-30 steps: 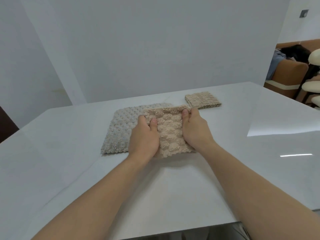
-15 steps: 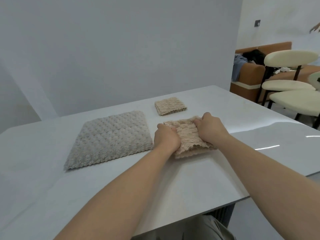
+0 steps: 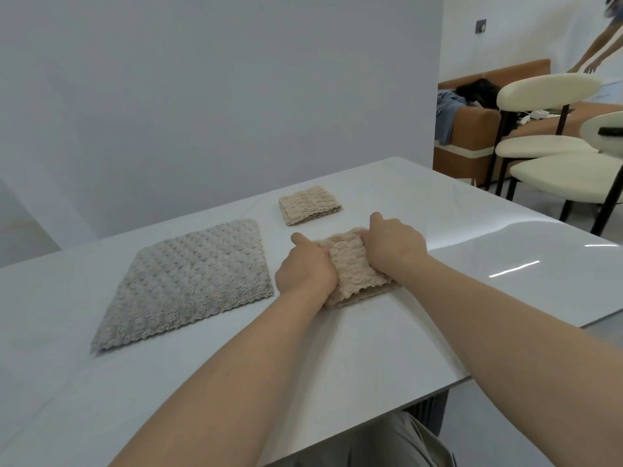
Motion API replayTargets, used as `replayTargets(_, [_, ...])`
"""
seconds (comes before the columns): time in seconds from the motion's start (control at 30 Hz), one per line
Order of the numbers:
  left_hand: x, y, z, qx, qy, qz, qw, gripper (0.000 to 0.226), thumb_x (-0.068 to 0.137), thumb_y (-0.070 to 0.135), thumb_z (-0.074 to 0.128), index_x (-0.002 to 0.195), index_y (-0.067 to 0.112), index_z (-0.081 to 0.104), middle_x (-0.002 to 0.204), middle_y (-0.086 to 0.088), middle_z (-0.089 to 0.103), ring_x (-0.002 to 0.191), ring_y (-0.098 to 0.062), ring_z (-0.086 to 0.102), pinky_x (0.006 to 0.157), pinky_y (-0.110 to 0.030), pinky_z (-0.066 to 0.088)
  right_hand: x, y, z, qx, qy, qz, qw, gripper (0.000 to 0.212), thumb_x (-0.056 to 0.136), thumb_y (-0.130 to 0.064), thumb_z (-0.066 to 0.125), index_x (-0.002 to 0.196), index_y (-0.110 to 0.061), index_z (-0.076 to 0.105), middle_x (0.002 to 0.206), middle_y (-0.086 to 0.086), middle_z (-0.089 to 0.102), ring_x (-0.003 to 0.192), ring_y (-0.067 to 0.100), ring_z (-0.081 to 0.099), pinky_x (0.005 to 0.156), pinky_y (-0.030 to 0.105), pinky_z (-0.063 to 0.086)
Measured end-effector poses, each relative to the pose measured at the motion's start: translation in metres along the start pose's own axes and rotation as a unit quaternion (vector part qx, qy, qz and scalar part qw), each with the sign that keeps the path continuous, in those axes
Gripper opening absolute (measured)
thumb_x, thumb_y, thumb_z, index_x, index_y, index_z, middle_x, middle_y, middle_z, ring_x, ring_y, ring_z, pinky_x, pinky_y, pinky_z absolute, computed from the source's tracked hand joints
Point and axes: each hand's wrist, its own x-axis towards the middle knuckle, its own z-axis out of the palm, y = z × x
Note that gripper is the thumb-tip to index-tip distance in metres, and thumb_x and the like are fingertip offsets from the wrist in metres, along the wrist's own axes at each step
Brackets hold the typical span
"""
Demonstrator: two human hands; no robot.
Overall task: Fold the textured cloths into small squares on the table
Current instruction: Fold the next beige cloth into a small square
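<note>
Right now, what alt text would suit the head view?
A left hand and right hand grip a folded beige cloth on a white table. A larger grey cloth lies flat to its left; a second folded cloth sits farther back.

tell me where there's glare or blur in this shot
Head view: white glare streaks and a pale sheen lie on the glossy table at right. Also in the head view, another person's arm at top right is smeared, while the left hand, right hand and the cloth they hold look sharp.
</note>
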Motion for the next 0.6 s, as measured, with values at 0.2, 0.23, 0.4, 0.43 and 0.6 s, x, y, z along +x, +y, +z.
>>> replayTargets(0.2, [-0.004, -0.012, 0.009, 0.093, 0.095, 0.21, 0.969, 0.053, 0.106, 0.039, 0.03, 0.153, 0.013, 0.028, 0.157, -0.009, 0.032, 0.136, -0.03, 0.04, 0.104, -0.045, 0.038, -0.004, 0.002, 0.007, -0.012, 0.023, -0.086, 0.996, 0.028, 0.102, -0.022, 0.035, 0.117, -0.011, 0.055, 0.122, 0.009, 0.054, 0.114, 0.034, 0.055, 0.083, 0.043, 0.047])
replayTargets(0.23, [-0.004, -0.012, 0.014, 0.088, 0.068, 0.235, 0.966, 0.053, 0.107, 0.038, 0.026, 0.154, 0.015, 0.029, 0.162, -0.007, 0.027, 0.144, -0.028, 0.031, 0.112, -0.046, 0.031, -0.003, 0.002, 0.012, -0.001, -0.001, -0.106, 0.994, 0.03, 0.103, -0.023, 0.035, 0.121, -0.012, 0.056, 0.13, 0.008, 0.053, 0.121, 0.033, 0.052, 0.091, 0.046, 0.047])
replayTargets(0.4, [0.006, -0.022, 0.029, 0.1, -0.099, 0.225, 0.964, 0.062, 0.106, 0.044, 0.011, 0.161, 0.015, 0.008, 0.169, -0.002, 0.004, 0.155, -0.022, -0.001, 0.125, -0.048, 0.004, -0.002, 0.012, 0.026, -0.022, -0.128, -0.123, 0.984, 0.053, 0.108, -0.038, 0.018, 0.157, -0.02, 0.025, 0.167, -0.005, 0.018, 0.153, 0.023, 0.017, 0.12, 0.054, 0.022])
replayTargets(0.43, [0.009, -0.024, 0.029, 0.105, -0.11, 0.225, 0.962, 0.063, 0.106, 0.045, 0.01, 0.161, 0.016, 0.005, 0.169, -0.001, 0.002, 0.155, -0.021, -0.003, 0.125, -0.049, 0.002, 0.0, 0.014, 0.025, -0.022, -0.136, -0.117, 0.983, 0.054, 0.108, -0.039, 0.016, 0.16, -0.022, 0.02, 0.168, -0.008, 0.014, 0.155, 0.022, 0.013, 0.122, 0.054, 0.017])
replayTargets(0.6, [0.013, -0.024, 0.031, 0.1, -0.113, 0.213, 0.965, 0.064, 0.106, 0.047, 0.01, 0.161, 0.015, 0.002, 0.169, -0.001, -0.002, 0.155, -0.02, -0.006, 0.125, -0.05, -0.001, 0.006, 0.015, 0.023, -0.014, -0.142, -0.113, 0.983, 0.054, 0.109, -0.041, 0.015, 0.161, -0.026, 0.017, 0.168, -0.013, 0.012, 0.155, 0.018, 0.009, 0.123, 0.053, 0.01])
